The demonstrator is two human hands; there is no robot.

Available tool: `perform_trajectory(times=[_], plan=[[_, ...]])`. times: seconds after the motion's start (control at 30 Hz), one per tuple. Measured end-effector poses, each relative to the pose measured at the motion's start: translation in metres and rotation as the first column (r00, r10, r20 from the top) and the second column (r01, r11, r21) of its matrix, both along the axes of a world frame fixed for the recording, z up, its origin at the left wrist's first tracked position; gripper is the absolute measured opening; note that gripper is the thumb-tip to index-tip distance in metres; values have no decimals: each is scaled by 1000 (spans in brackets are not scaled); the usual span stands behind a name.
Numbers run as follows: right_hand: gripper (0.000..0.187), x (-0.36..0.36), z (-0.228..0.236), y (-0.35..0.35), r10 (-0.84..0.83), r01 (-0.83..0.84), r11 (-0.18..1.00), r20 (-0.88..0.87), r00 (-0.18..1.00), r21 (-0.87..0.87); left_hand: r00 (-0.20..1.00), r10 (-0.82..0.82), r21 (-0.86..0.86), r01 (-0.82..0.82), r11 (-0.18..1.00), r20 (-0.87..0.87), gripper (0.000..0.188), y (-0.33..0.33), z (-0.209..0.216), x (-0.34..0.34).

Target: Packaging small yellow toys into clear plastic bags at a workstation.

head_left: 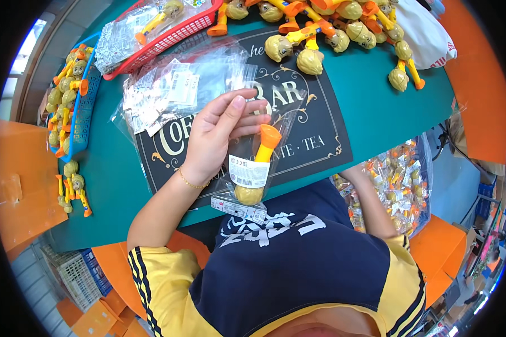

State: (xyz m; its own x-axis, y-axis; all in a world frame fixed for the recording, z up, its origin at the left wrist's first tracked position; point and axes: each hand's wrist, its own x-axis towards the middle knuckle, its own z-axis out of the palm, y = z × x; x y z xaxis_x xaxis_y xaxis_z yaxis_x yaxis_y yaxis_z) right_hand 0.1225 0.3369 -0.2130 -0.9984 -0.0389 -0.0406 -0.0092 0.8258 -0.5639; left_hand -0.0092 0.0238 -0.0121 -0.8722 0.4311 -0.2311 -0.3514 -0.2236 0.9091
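A clear plastic bag (279,141) with a yellow toy (262,155) inside sits at the near edge of the green table (385,109), over a black printed mat (323,121); the toy's flared orange end points far, its rounded, glossy gold head near, with a white label (248,173) between. The left hand (222,126), fingers loosely curled, meets the film; I cannot tell whether it pinches. Crinkled flat bags (216,76) crowd beyond it, then a red lattice basket (181,39) far left and loose toys (361,35) far right. The right hand (352,173), its grip hidden, is beside a sack of bagged toys (396,185).
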Motion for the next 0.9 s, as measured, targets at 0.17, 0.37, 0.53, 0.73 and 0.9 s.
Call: perform_trajectory(times=[0.17, 0.37, 0.53, 0.73, 0.9], plan=[[42, -34, -34, -32, -31, 132, 524, 136, 990, -841, 998, -1, 12, 2, 1000, -57, 33, -1, -5, 4], [29, -20, 77, -13, 272, -253, 962, 257, 927, -103, 999, 9, 58, -7, 998, -38, 30, -4, -1, 2], [15, -34, 200, -34, 782, -400, 578, 343, 521, -711, 999, 5, 119, 0, 993, -42, 28, -3, -4, 5], [47, -63, 205, -73, 335, 141, 390, 283, 899, -910, 995, 14, 40, -10, 999, -96, 28, 4, 0, 14], [57, -77, 190, -119, 419, 259, 4, 237, 877, -966, 987, -17, -11, 16, 1000, -158, 27, 3, 5, 19]])
